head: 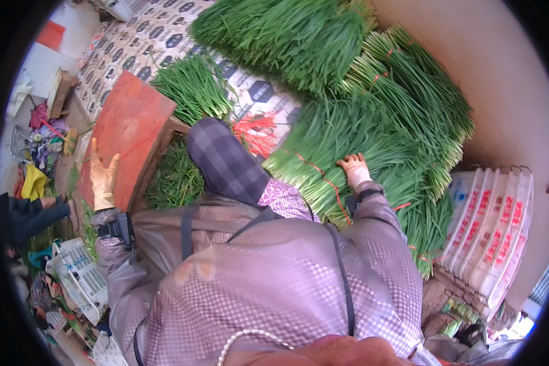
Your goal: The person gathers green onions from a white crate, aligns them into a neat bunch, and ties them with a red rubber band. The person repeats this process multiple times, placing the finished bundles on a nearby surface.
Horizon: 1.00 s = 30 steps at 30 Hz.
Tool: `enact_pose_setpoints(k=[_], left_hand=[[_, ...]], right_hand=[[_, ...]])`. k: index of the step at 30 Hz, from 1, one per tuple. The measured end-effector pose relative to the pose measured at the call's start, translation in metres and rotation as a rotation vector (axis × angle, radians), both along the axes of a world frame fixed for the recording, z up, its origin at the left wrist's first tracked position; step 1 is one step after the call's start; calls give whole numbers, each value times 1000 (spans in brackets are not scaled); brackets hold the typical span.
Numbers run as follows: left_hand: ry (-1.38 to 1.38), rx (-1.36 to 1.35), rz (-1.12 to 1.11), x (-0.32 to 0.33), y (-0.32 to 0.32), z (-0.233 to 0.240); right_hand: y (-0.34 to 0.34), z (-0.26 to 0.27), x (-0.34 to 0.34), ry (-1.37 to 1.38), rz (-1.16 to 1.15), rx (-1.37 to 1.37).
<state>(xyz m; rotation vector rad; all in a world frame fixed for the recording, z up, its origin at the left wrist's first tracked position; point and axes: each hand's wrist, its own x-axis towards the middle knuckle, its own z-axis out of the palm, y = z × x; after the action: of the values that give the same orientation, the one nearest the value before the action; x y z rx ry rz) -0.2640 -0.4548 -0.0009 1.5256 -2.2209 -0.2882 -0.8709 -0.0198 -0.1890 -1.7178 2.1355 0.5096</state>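
My left hand (104,176), in a pale yellow glove, holds nothing. Its fingers are spread beside and partly over a reddish-orange board (130,123). My right hand (354,170), also gloved, rests on a heap of long green leaves (375,123) that look like garlic chives. Whether its fingers grip any leaves cannot be told. Red ties (334,192) cross the pale stems just left of that hand. A smaller loose bunch of chives (194,87) lies beyond the board. Close to my knee is a pile of red ties (256,132).
Large tied bundles (283,41) are stacked at the far side, against a beige wall (489,87). Stacked white crates (485,233) with red writing stand at right. Leaf scraps (174,176) lie beside the board. A white plastic basket (80,274) and a person's legs (36,212) are at left.
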Motion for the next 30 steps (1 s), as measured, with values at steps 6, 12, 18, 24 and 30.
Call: enact_pose_setpoints(k=[6,12,18,24,30], left_hand=[[85,124,29,12,8,-15],[54,174,92,43,18,-24],[32,329,350,80,36,-26],[23,217,419,132,64,-47],[-1,380,675,163,120,-62]], right_hand=[[-21,-1,-3,-3,51,203],[-80,16,13,-133,193,225],[-37,-18,37,-340,86,200],[-106,-74,16,-387,280,644],[-283,-106,94,-736,-180,288]])
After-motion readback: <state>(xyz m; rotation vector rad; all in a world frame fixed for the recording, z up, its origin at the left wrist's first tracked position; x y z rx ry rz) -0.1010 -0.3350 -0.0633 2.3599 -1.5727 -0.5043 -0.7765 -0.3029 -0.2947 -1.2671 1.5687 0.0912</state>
